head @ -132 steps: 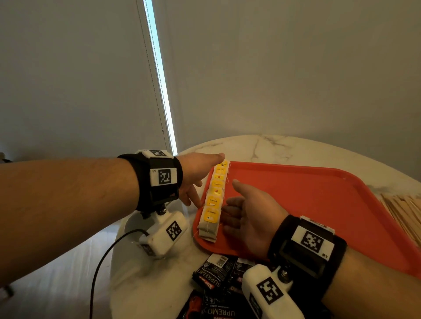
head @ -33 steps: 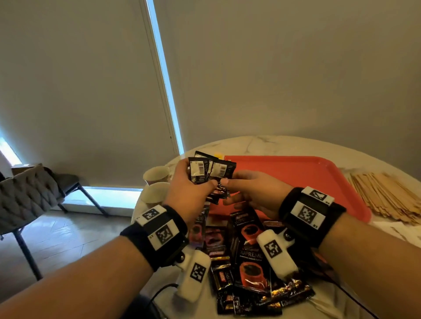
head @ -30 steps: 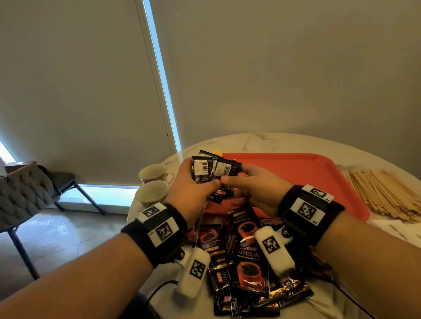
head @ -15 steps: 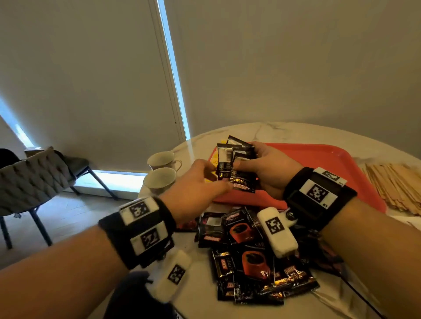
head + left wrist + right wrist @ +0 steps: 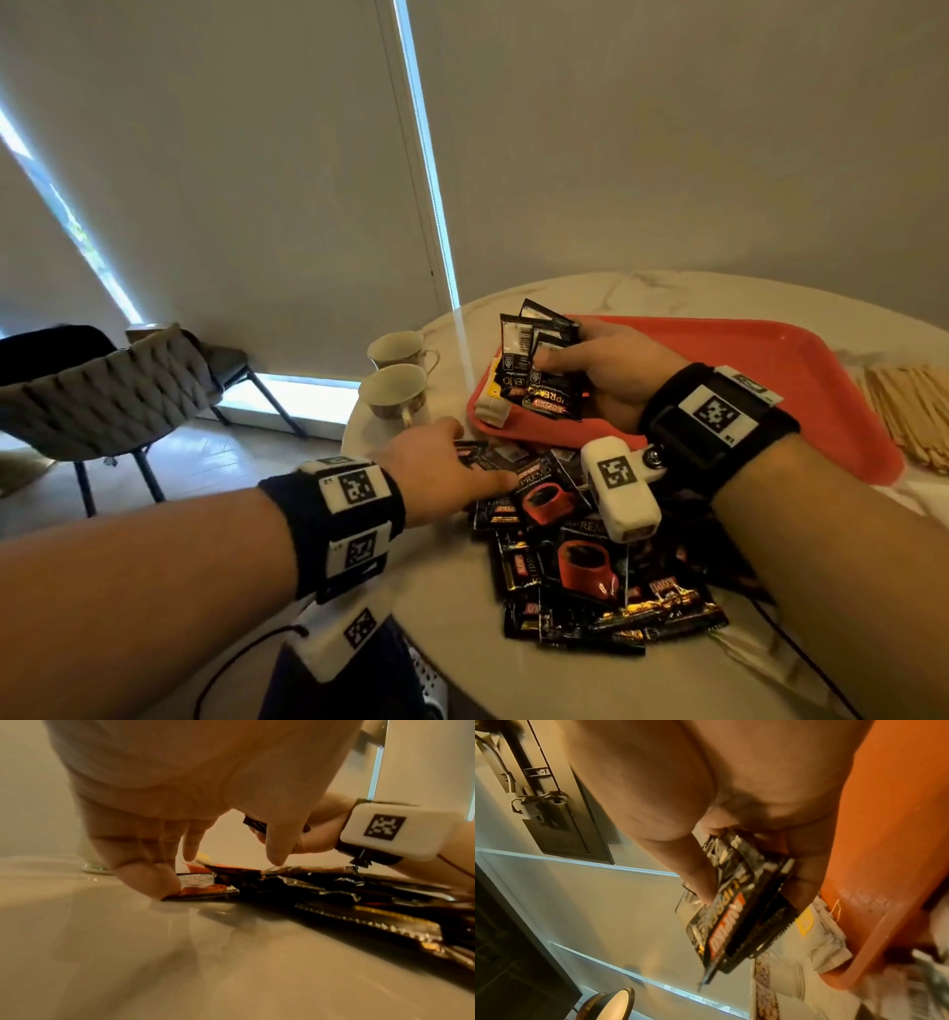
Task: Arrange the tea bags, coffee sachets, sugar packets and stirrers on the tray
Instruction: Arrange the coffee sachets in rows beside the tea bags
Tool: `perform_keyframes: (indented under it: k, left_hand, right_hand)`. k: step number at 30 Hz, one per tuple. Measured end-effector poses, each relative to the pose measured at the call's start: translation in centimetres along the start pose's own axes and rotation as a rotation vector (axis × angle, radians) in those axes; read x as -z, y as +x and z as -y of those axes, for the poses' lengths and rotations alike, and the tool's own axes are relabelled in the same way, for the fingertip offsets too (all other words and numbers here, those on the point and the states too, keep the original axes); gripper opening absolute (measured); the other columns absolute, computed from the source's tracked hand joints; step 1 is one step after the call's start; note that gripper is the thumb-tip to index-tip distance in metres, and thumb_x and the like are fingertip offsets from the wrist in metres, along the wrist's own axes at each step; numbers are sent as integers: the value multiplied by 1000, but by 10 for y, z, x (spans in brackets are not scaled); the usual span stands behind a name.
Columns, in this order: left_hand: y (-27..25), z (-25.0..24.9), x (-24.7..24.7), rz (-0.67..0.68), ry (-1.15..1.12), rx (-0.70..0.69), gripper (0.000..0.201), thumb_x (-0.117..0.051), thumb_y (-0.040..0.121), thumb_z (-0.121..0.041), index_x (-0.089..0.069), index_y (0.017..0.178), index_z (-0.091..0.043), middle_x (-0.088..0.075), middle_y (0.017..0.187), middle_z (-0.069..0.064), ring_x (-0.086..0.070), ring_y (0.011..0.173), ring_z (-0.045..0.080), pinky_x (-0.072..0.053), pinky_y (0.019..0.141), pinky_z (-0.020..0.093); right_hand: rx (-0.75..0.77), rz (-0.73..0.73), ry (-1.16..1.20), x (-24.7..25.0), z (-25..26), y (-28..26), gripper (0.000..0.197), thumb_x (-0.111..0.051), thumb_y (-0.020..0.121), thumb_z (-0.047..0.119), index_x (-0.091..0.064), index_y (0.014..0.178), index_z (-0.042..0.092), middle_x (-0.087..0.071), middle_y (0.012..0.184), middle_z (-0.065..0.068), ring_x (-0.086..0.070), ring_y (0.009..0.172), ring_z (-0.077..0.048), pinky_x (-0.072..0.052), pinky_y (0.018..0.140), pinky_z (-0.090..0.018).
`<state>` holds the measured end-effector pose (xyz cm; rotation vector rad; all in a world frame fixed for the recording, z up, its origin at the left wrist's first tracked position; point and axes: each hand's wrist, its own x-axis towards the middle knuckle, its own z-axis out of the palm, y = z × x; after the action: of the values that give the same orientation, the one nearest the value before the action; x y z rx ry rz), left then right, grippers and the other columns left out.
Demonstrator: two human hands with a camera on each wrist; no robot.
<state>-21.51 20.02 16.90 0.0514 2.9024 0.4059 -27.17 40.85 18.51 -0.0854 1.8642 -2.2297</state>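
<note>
My right hand (image 5: 560, 360) grips a stack of black coffee sachets (image 5: 539, 370) between thumb and fingers, above the near-left corner of the red tray (image 5: 744, 370). The right wrist view shows the same stack (image 5: 734, 912) pinched edge-on in that hand (image 5: 752, 892). A row of tea bags (image 5: 491, 403) with yellow tags lies along the tray's left edge. My left hand (image 5: 477, 462) reaches down onto the pile of loose coffee sachets (image 5: 575, 555) on the table. In the left wrist view its fingertips (image 5: 159, 882) touch a sachet at the pile's edge, thumb apart.
Two white cups (image 5: 395, 390) stand on the marble table (image 5: 462, 642) left of the tray. Wooden stirrers (image 5: 909, 411) lie in a heap right of the tray. A grey chair (image 5: 102, 390) stands off the table's left side.
My left hand has let go of the sachet stack and dropped to the loose pile on the table. My right hand keeps the stack, still over the tray's left end.
</note>
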Motion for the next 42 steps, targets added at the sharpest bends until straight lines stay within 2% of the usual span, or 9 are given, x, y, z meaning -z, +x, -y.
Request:
perform_keyframes:
  k: [2, 6, 13, 24, 28, 33, 36, 39, 42]
  left_hand:
    - [0, -6, -2, 26, 9, -18, 70, -72, 80, -72, -54, 132, -29, -67, 118, -4, -65, 106, 15, -54, 92, 33]
    - [2, -13, -1, 72, -49, 4, 43, -81, 84, -46, -59, 116, -26, -69, 104, -6, -68, 99, 15, -58, 88, 31]
    - [14, -13, 0, 154, -380, 155, 45, -91, 72, -6, -62, 103, -20, -72, 104, 8, -73, 96, 28, -63, 88, 44]
    - [24, 14, 11, 84, -703, 190, 38, -80, 75, 11, -74, 104, -13, -76, 107, 16, -71, 105, 36, -59, 95, 55]
    - [34, 14, 18, 3, -887, 114, 44, -78, 73, 14, -74, 108, -12, -76, 108, 16, -74, 101, 36, -61, 89, 57]
    - [57, -16, 23, -31, -1106, -11, 53, -78, 66, 14, -71, 109, -15, -77, 107, 17, -75, 101, 40, -61, 87, 57]
    - [73, -45, 25, -60, -1167, -91, 50, -70, 67, 20, -72, 105, -13, -77, 98, 18, -74, 95, 41, -61, 83, 54]
    - [91, -68, 23, -60, -1195, -172, 57, -72, 59, 18, -71, 107, -13, -76, 104, 21, -73, 99, 45, -60, 87, 64]
    - [102, -86, 22, -51, -1206, -246, 68, -63, 65, 26, -65, 120, -14, -74, 110, 19, -72, 103, 39, -60, 90, 61]
  right_hand:
    - [-13, 2, 4, -1, -1, 1, 40, -66, 90, -4, -60, 127, 9, -74, 115, -17, -73, 102, -34, -61, 72, -43]
    - [-16, -1, 10, 2, -5, 3, 38, -64, 91, -5, -62, 125, 12, -73, 116, -17, -71, 105, -35, -60, 76, -45]
    - [-8, 9, 33, 10, -5, 1, 30, -62, 93, -4, -64, 118, 13, -75, 108, -14, -73, 97, -31, -58, 72, -41]
    - [35, -8, 114, 15, -8, -5, 37, -61, 92, -7, -60, 126, 9, -71, 121, -19, -71, 98, -32, -60, 72, -42]
    - [36, -8, 210, 16, -5, -4, 39, -62, 93, -4, -60, 129, 10, -69, 125, -20, -69, 111, -37, -60, 77, -44]
    - [-7, 10, 298, 19, -1, -3, 35, -61, 92, -2, -64, 126, 6, -72, 114, -18, -72, 92, -29, -60, 63, -35]
    - [-9, -38, 253, 24, 0, 3, 33, -61, 92, 0, -65, 125, 3, -73, 112, -17, -72, 93, -28, -61, 71, -38]
    - [-12, -109, 231, 34, 6, 12, 42, -65, 91, 7, -62, 132, 5, -72, 121, -15, -69, 103, -29, -56, 87, -44]
    - [-26, -96, 268, 43, 13, 20, 37, -57, 94, 2, -62, 130, 9, -72, 114, -18, -72, 92, -31, -59, 80, -45]
